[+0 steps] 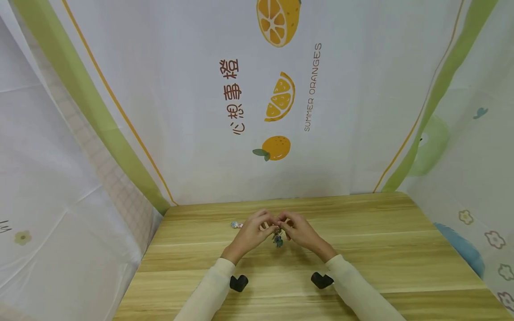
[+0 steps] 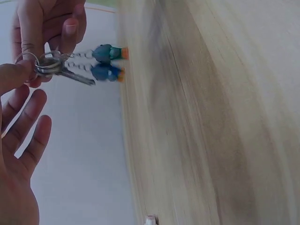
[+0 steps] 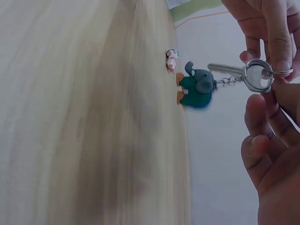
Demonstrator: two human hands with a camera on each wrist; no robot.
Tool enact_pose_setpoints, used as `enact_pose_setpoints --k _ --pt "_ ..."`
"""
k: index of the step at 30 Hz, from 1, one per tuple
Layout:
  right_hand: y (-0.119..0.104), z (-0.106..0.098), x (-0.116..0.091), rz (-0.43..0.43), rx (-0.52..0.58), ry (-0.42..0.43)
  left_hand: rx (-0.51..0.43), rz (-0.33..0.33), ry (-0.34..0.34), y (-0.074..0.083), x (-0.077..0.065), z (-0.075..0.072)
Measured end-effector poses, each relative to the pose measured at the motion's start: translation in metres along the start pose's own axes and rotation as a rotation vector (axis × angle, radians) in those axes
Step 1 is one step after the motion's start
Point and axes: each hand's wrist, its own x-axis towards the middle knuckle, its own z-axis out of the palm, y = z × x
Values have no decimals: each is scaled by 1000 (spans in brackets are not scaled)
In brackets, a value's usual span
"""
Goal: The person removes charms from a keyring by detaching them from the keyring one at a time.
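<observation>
My left hand [image 1: 254,229] and right hand [image 1: 300,229] meet over the table, both pinching the key ring [image 3: 258,75] between thumb and fingertips. A metal key [image 3: 225,70] hangs from the ring. On short chains below it dangle two small elephant charms [image 2: 107,62] in teal and blue with orange feet; in the right wrist view one elephant charm [image 3: 199,89] hides most of the other. A second thin ring [image 2: 29,61] shows at the fingertips in the left wrist view. The fingers partly cover how the rings join.
A small pink-and-white figurine [image 1: 236,224] with a bluish top lies on the wooden table [image 1: 192,267], just left of my left hand. Black wrist mounts [image 1: 239,283] sit by both cuffs. A white curtain [image 1: 192,147] with printed oranges hangs behind the table.
</observation>
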Motion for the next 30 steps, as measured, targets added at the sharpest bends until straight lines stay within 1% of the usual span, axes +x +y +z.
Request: enact_pose_setpoints --k 4,6,8,12,16,23,30 --pt "2 2 -4 19 23 31 15 -42 1 2 -1 -1" --pt "4 3 -6 9 49 39 17 -60 -2 3 -1 -1" --pt "6 5 -9 -8 70 40 14 -72 -5 3 -1 -1" --pt "10 12 -13 -13 90 31 4 -84 3 2 -1 -1" --pt "13 20 -16 11 73 28 -4 -91 18 2 -2 0" --pt "11 26 -16 57 62 59 -5 -134 22 1 -2 1" --pt "10 27 -14 58 71 65 -5 -153 27 1 -3 0"
